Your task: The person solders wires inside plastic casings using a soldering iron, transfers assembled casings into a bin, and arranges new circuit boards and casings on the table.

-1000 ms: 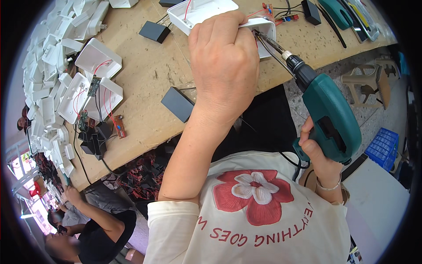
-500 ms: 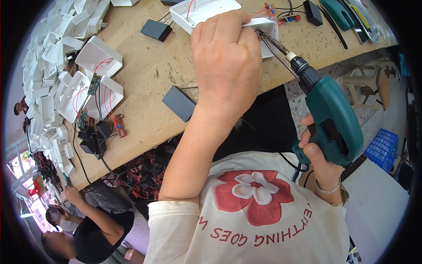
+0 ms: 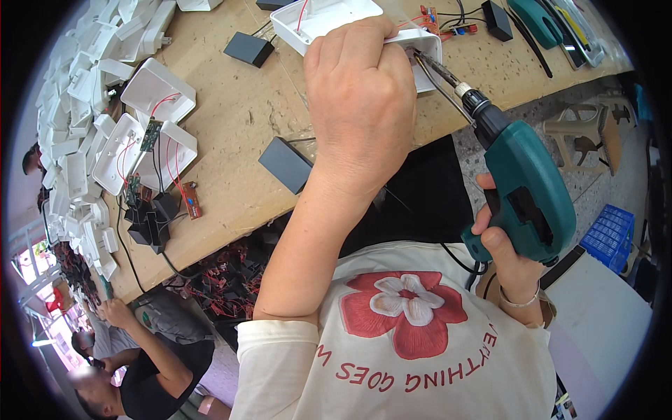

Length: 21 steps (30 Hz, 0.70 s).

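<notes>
My left hand [image 3: 362, 94] is closed over the edge of a white plastic case [image 3: 428, 47] at the table's front edge; its fingertips are hidden. An open white case half [image 3: 336, 19] with a red wire lies just beyond. My right hand [image 3: 500, 234] grips the handle of a green soldering gun [image 3: 535, 185]. Its dark tip and thin feed tube reach into the white case, where the exact contact point is too small to make out. A small circuit board [image 3: 429, 17] with red wires sits behind the case.
White plastic housings [image 3: 77, 119] are heaped on the left of the table [image 3: 231, 154]. Nearer are opened cases with wired boards [image 3: 189, 199] and black blocks [image 3: 285, 164]. A blue crate [image 3: 607, 238] and a beige stool [image 3: 581, 133] stand at right. Another person [image 3: 157, 371] works at lower left.
The soldering gun and my right hand have shifted very slightly left. My left hand keeps its place on the case. The person at lower left has moved a little.
</notes>
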Tool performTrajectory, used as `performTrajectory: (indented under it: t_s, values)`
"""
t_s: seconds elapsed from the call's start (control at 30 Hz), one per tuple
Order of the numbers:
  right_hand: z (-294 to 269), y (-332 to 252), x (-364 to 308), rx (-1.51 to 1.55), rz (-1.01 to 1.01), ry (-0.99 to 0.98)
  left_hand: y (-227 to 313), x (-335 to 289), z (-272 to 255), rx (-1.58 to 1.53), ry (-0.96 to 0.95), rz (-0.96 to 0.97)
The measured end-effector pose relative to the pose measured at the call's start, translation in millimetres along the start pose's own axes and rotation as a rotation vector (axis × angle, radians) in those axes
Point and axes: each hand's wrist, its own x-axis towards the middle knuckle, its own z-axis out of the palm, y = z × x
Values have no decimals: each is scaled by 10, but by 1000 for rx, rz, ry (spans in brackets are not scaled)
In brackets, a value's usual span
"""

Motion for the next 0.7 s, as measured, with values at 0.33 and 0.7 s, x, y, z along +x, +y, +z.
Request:
performTrajectory:
  t_s: [0.33, 0.7]
  values:
    - [34, -24, -53, 50, 23, 11, -11, 1, 21, -7, 15, 10]
    - [102, 18, -99, 107, -8, 33, 22, 28, -72, -18, 7, -28]
